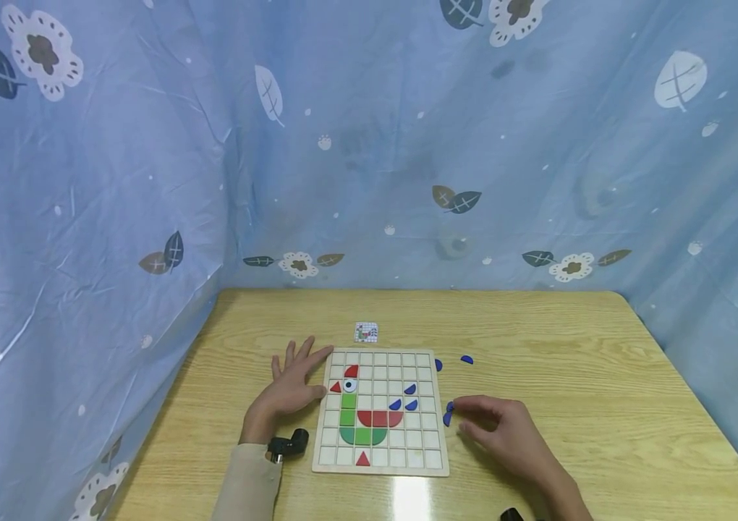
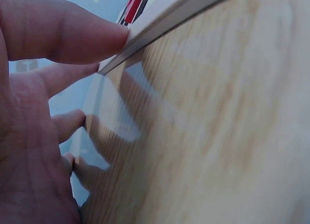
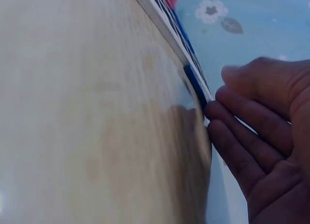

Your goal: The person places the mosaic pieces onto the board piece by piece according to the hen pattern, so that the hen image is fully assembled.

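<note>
A person's left hand lay flat, fingers straight, steadying the puzzle board near the surface's front edge. The right hand pinched a blue piece beside the board's right edge, probably ready for careful placement. Only the head view showed the rooster pattern.
</note>
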The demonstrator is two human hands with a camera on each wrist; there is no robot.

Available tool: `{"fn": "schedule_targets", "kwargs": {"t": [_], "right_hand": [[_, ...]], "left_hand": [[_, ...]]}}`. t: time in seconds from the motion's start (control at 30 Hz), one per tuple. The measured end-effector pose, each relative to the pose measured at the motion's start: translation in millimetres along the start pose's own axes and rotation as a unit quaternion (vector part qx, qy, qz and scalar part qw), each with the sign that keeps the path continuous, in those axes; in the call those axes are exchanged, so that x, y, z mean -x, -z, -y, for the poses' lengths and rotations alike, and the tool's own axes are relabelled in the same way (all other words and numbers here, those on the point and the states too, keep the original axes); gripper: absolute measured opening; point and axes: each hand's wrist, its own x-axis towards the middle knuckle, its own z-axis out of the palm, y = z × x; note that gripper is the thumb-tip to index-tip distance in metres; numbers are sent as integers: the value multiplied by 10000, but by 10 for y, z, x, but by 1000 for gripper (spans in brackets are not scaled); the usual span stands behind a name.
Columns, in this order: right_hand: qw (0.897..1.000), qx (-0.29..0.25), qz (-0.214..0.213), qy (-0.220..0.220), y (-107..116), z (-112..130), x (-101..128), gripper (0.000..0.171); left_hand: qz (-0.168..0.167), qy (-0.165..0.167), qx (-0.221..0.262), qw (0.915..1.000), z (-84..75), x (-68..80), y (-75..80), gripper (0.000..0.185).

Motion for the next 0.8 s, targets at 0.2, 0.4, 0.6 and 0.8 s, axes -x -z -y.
{"fn": "schedule_targets", "kwargs": {"t": [0.2,0.4,0.6,0.8], "right_hand": [[9994,237,14,-246,-56,57,-186,30],[9994,306,-63,-113,-118,62,-330,31],[9981,580,-46,193,-181,108,-421,31],[9935,974,-142,574,-226,137,-458,31]], "left_hand": [[-56,-53,-2,10000,-23,2,6,84],[-16,-7,-3,10000,-41,8,9,84],[-31,-40,20,10000,-30,15,16,84],[-40,-60,20,10000,-19,10,11,84]]}}
